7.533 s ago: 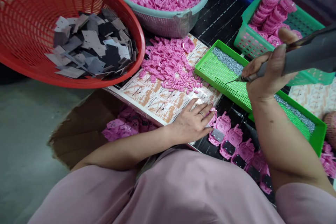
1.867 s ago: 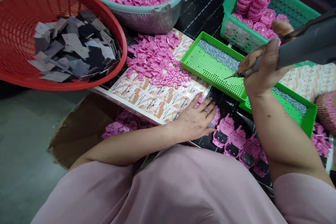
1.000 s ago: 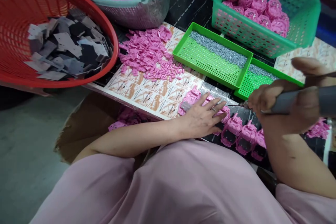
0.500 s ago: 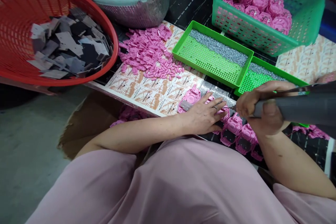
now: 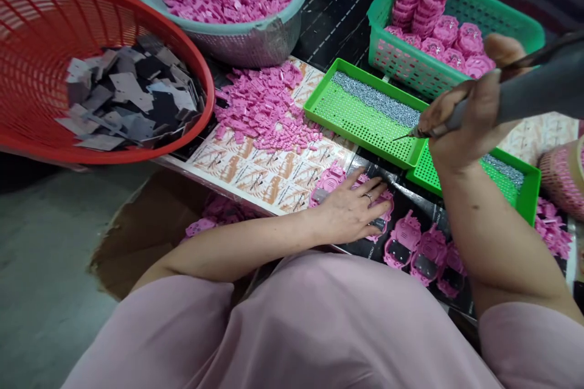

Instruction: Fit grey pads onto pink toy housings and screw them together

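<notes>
Nearest, the left hand (image 5: 349,209), fingers spread wide, lies over pink casings (image 5: 429,254) lined up along the near edge of the tabletop (image 5: 323,24). The right hand (image 5: 465,121) is closed round a grey driver (image 5: 529,94), its thin tip above a green tray (image 5: 347,118) with small metal screws (image 5: 374,97). Left of the tray spread loose pink parts (image 5: 262,103), near a red basket (image 5: 207,91) of grey plates (image 5: 132,91); farther back stand a pale blue basket (image 5: 250,27) and a teal basket (image 5: 387,55)

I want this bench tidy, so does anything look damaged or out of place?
The blue-grey basket has a rough patch at its near rim, perhaps tape over damage. Below the table edge, the cardboard has a ragged border. Nothing else clearly stands out.
</notes>
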A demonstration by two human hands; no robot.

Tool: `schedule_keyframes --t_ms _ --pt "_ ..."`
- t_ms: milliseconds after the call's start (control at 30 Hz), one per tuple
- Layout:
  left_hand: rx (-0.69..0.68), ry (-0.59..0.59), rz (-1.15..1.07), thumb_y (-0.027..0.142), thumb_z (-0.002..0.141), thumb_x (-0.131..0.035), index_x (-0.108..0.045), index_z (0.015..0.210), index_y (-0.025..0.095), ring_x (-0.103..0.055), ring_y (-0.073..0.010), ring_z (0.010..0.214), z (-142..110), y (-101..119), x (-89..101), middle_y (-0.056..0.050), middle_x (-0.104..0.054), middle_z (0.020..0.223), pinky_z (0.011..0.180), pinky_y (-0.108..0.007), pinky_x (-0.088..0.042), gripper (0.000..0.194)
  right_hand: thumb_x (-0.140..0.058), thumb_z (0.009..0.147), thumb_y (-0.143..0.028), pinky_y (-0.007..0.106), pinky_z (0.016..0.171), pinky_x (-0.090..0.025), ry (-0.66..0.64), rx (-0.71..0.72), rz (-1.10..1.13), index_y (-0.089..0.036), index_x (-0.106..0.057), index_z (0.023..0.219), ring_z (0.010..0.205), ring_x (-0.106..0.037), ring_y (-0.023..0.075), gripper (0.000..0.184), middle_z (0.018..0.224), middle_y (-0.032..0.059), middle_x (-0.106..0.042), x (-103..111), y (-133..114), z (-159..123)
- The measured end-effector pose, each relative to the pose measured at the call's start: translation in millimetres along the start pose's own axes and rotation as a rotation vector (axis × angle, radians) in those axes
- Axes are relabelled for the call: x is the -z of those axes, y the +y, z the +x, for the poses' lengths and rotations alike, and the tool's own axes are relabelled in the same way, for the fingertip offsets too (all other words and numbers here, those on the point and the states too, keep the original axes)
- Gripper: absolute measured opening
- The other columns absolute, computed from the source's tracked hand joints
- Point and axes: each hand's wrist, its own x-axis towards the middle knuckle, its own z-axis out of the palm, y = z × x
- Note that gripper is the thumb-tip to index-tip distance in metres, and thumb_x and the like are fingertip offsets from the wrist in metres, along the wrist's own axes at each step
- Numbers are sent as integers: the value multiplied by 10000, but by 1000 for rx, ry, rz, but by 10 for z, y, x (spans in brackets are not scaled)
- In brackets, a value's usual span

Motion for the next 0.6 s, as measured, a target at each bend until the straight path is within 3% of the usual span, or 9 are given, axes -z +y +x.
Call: schedule_keyframes --t_ms 200,433,600 --pt "15 24 -11 557 905 -529 -513 1344 149 -462 -304 1319 -26 -4 -22 -161 -536 1389 1109 -537 -315 599 -671 793 -528 304 337 -301 -41 -80 -86 -332 -563 948 296 -340 110 272 404 -103 -381 -20 253 -33" --pt "8 59 -2 581 902 -518 -521 1336 139 -452 -304 1327 -40 1 -92 -168 -540 1384 1116 -549 -295 619 -622 779 -633 318 360 -298 -70 -137 -183 -339 -508 863 315 -326 116 326 411 -93 -335 23 304 -46" --pt "16 40 -7 559 915 -508 -530 1325 145 -472 -309 1311 -36 0 -61 -165 -536 1389 1093 -554 -331 583 -624 775 -644 306 353 -316 -50 -130 -215 -330 -518 928 313 -349 110 365 408 -95 -351 -45 234 -32"
